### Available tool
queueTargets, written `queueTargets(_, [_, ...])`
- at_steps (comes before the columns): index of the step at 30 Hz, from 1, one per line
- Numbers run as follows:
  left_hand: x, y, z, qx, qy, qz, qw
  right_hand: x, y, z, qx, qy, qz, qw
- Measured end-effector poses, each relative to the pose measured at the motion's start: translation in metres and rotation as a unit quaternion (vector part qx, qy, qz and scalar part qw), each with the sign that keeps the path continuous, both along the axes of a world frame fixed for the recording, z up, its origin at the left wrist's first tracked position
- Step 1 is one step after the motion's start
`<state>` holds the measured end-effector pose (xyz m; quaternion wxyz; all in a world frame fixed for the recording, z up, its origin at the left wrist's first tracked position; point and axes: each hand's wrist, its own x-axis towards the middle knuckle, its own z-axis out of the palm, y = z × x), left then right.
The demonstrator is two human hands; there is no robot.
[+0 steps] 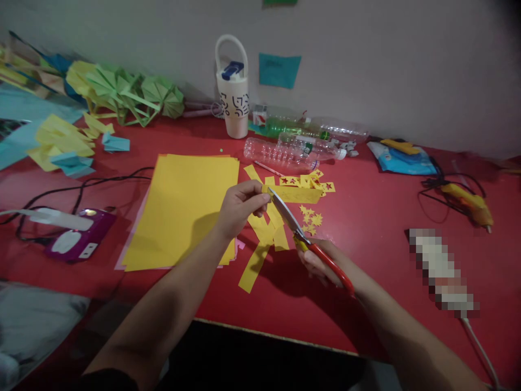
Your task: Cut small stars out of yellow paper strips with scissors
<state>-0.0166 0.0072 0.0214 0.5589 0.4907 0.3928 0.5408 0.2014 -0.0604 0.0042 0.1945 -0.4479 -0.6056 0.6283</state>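
A gray wall (386, 81) is cut off by the top edge, and a green scrap (280, 1) on it is mostly lost there, while a blue note (280, 70) is seen whole, its marks too faint to be read; the red table (366, 309) is set against the wall; a pile of yellow paper (183, 201) is laid left of the hands, its lower right part covered by the left arm, and pink paper (122, 260) is seen peeking out from under it; folded paper shapes (112, 87) are crowded at the back left; a white cup (233, 103) with a loop handle is stood by the wall, and clear bottles (280, 155) are laid beside it, some partly hidden by others; a long thing (439, 266) at the right is blurred into squares, so it cannot be told what it is; a purple power box (81, 239) is set at the left among cords; the red-handled scissors (331, 263) are gripped by the right hand (321, 260), whose fingers are partly hidden; a yellow strip (299, 194) is pinched at one end by the left hand (244, 205) and is crossed by the blades, though how far they are parted cannot be told; loose strips (252, 274) are spread on the table below; a little heap of yellow stars (311, 220) is seen just right of the blades.
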Motion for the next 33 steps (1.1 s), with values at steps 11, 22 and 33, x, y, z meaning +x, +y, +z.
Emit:
queueTargets(11, [-0.0015, 0.0001, -0.0015, -0.009, 0.018, 0.003, 1.000, 0.0009, 0.0018, -0.0004, 0.015, -0.007, 0.010, 1.000])
queueTargets(22, [-0.0006, -0.0006, -0.0006, -0.006, 0.006, -0.002, 1.000, -0.0039, -0.0039, -0.0053, -0.031, 0.005, -0.018, 0.999])
queueTargets(33, [-0.0007, 0.0000, -0.0012, -0.014, 0.003, -0.008, 1.000, -0.0041, -0.0053, -0.0066, -0.003, -0.013, -0.019, 1.000])
